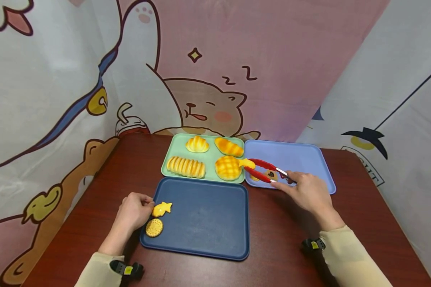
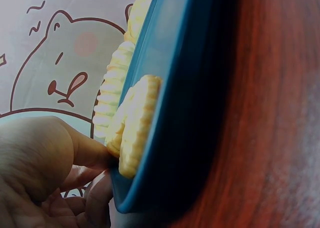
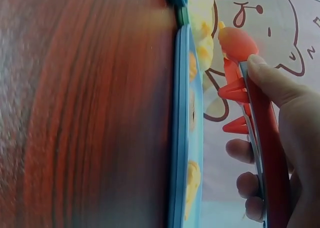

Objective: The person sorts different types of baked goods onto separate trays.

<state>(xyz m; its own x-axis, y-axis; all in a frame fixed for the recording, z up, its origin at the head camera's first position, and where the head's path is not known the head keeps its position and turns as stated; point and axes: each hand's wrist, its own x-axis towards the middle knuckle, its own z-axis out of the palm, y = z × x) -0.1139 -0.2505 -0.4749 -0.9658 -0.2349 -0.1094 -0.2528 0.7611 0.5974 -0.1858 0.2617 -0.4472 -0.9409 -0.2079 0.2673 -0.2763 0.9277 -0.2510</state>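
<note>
My left hand [image 1: 134, 212] pinches the left rim of the navy tray [image 1: 204, 219] between thumb and fingers. Just inside that rim lie a yellow fish-shaped cookie [image 1: 161, 209] and a round scalloped cookie [image 1: 154, 228]. In my right hand [image 1: 311, 193] is a pair of red tongs [image 3: 268, 133], gripped along the handles. Another yellow fish-shaped cookie [image 1: 247, 163] is caught between the tips of the tongs, raised above the seam between the green and periwinkle trays. Beneath the tongs, a cookie with a dark heart [image 1: 271, 174] lies in the periwinkle tray [image 1: 291, 153], partly covered.
Behind the navy tray stands a green tray [image 1: 210, 153] with a croissant [image 1: 197, 144], an oblong roll [image 1: 229, 147], a ridged loaf [image 1: 185, 167] and a round grid-topped bun [image 1: 228, 168]. Printed cloth hangs behind the dark wooden table [image 1: 283, 243].
</note>
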